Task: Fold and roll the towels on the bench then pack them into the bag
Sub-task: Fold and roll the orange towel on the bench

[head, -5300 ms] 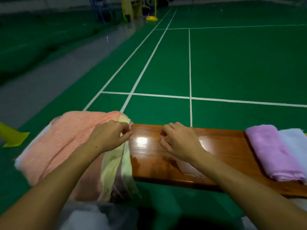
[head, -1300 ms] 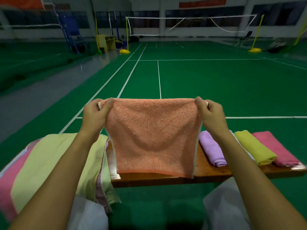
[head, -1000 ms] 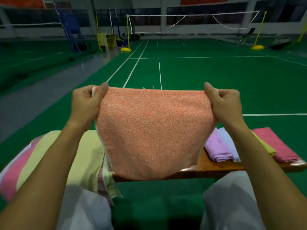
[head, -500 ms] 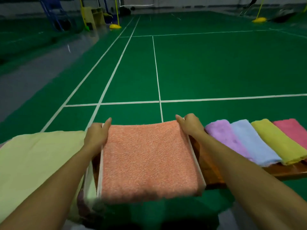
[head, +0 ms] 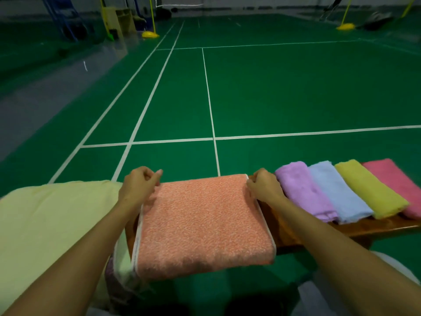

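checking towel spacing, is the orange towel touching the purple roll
Apart. The head view shows bare bench and the right hand between the orange towel and the purple roll.

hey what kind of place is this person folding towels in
Most likely an indoor badminton hall: green court flooring with white boundary lines, yellow-based net posts at the far end, and a glossy wooden bench at courtside holding the towels.

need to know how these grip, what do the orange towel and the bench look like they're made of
Orange towel: looks like terry cloth, matte, with a speckled, nubby surface and a pale woven edge band. Bench: seemingly wood with a glossy varnish, judging by its reddish-brown tone and bright sheen along the edge.
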A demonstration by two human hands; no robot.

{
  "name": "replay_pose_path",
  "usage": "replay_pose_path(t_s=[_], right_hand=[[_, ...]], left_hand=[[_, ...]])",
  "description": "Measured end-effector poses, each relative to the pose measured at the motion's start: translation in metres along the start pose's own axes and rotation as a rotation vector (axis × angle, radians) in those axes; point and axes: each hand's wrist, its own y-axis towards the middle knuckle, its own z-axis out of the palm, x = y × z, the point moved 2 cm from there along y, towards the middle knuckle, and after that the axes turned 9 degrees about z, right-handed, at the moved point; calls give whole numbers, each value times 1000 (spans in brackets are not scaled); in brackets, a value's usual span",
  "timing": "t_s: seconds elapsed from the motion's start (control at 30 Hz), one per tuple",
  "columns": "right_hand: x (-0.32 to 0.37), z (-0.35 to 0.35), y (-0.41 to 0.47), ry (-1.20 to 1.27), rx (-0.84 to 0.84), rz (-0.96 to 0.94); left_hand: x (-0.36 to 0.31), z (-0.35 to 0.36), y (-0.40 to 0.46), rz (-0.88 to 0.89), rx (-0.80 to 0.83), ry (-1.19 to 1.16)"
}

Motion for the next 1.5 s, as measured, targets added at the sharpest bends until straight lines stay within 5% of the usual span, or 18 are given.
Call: replay_pose_path(t_s=[0.13, 0.4, 0.57, 0.63, 0.73, 0.93, 1.27, 1.5], right_hand=[[-14, -11, -44, -123, 80, 11], [-23, -7, -72, 228, 331, 96], [2, 2, -103, 405, 447, -183], [7, 15, -107, 341, 499, -308], [9, 22, -109, 276, 533, -437], [-4, 12, -101, 326, 599, -365], [-44, -6, -107, 373, 730, -337], [-31, -4, -98, 278, 399, -442]], left_hand=[[-31, -5, -43, 44, 178, -162], [-70, 29, -88, 307, 509, -71], [-78, 56, -79, 476, 585, -17], [-85, 65, -73, 525, 682, -128], [-86, 77, -58, 608, 750, 1], [-80, 79, -39, 595, 830, 68], [-78, 55, -44, 364, 758, -403], [-81, 48, -49, 294, 755, -566]])
